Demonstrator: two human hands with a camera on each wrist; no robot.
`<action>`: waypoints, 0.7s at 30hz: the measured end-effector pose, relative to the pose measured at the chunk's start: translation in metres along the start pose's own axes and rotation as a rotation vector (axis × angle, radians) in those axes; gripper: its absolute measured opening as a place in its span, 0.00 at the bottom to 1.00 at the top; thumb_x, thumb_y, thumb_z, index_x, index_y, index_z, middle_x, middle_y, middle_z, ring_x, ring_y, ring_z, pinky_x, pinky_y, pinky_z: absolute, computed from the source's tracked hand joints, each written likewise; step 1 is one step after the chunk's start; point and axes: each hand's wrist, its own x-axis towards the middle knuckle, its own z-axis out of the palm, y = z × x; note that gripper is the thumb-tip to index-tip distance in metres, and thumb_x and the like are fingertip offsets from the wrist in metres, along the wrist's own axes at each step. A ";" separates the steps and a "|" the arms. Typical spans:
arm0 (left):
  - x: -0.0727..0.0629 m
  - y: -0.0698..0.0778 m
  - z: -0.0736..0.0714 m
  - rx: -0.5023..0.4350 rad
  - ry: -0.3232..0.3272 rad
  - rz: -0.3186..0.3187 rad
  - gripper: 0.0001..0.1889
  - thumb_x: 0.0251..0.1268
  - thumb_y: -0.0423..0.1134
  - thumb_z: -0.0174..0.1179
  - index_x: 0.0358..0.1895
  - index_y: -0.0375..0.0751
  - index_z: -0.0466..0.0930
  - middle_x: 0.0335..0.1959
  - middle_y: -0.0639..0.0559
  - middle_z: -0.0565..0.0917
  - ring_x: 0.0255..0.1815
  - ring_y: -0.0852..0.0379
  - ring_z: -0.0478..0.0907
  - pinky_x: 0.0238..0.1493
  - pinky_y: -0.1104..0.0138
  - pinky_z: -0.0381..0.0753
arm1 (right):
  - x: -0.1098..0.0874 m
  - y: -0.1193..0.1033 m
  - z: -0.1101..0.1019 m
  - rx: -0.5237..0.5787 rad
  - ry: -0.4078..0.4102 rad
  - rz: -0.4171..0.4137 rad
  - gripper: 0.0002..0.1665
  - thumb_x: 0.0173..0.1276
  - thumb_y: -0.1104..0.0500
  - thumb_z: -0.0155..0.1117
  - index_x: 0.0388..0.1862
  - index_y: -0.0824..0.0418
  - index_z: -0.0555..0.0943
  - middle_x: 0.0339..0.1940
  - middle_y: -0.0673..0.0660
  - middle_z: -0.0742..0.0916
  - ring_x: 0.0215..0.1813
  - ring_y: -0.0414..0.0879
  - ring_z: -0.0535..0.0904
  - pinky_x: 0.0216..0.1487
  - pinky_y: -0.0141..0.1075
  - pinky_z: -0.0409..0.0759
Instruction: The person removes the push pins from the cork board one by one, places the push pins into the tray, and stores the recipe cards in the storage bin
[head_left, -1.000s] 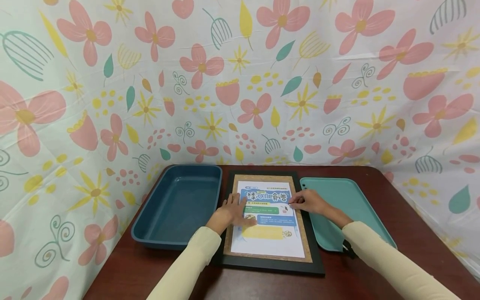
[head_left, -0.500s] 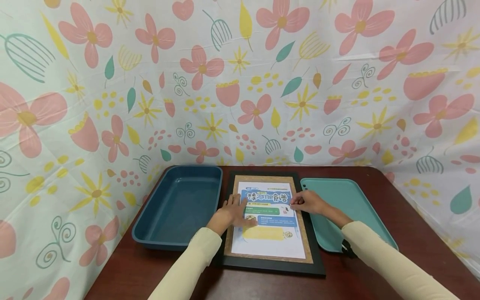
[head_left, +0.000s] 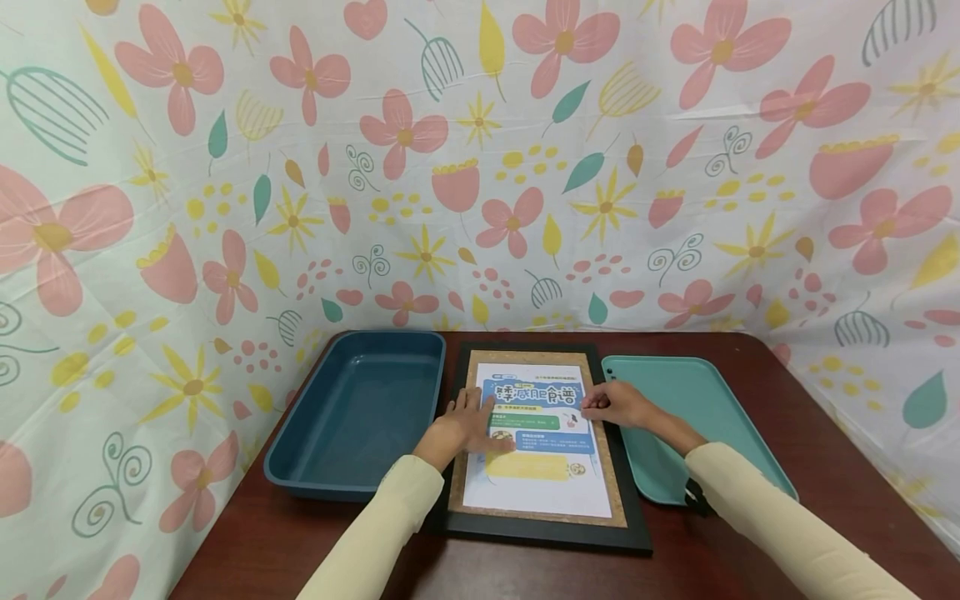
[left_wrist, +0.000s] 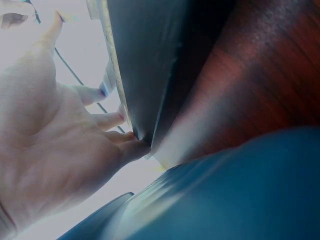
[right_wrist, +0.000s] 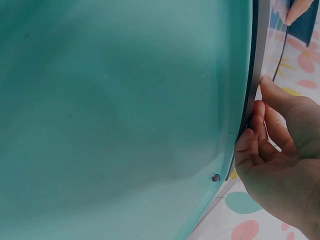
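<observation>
A printed sheet of paper point(head_left: 536, 492) with blue, green and yellow blocks lies on a cork board point(head_left: 611, 500) in a black frame point(head_left: 555, 537). Across the sheet's left side rests my left hand point(head_left: 463, 427), fingers spread; in the left wrist view the hand point(left_wrist: 65, 125) reaches over the frame's side. At the sheet's right edge the thumb and curled fingers of my right hand point(head_left: 618, 404) pinch together. The right wrist view shows that hand point(right_wrist: 285, 145) from below, thumb tip at the board's edge. Whether a small thing sits between those fingertips, I cannot tell.
A deep blue tray point(head_left: 281, 467) stands left of the board. On its right lies a shallow teal tray point(head_left: 690, 425), under my right forearm; a small round metallic piece point(right_wrist: 216, 177) shows near its corner. A flowered cloth point(head_left: 480, 167) hangs behind the dark red table point(head_left: 840, 533).
The right hand's fingertips have shifted slightly right, to the sheet's edge. My left hand keeps its place on the paper, and the trays have not moved.
</observation>
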 end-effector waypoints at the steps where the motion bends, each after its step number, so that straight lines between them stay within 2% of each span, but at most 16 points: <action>1: 0.000 0.000 0.000 -0.004 0.001 0.000 0.55 0.67 0.74 0.55 0.86 0.47 0.46 0.86 0.41 0.44 0.86 0.40 0.38 0.82 0.48 0.48 | 0.000 0.000 0.000 0.002 -0.002 0.008 0.04 0.70 0.63 0.72 0.41 0.64 0.88 0.34 0.51 0.88 0.35 0.40 0.82 0.37 0.33 0.81; 14: 0.001 0.001 0.000 -0.010 0.000 -0.008 0.55 0.67 0.75 0.56 0.86 0.48 0.45 0.86 0.42 0.43 0.86 0.40 0.38 0.82 0.48 0.48 | 0.002 0.006 -0.003 0.035 -0.027 -0.007 0.05 0.71 0.62 0.72 0.40 0.63 0.88 0.34 0.51 0.88 0.35 0.39 0.82 0.38 0.33 0.82; 21: 0.001 0.001 0.001 0.004 -0.003 -0.029 0.54 0.68 0.74 0.55 0.86 0.48 0.45 0.86 0.42 0.43 0.86 0.40 0.38 0.82 0.49 0.47 | 0.003 0.004 -0.002 0.059 -0.029 -0.002 0.06 0.72 0.62 0.71 0.41 0.66 0.87 0.33 0.52 0.88 0.31 0.38 0.78 0.33 0.32 0.78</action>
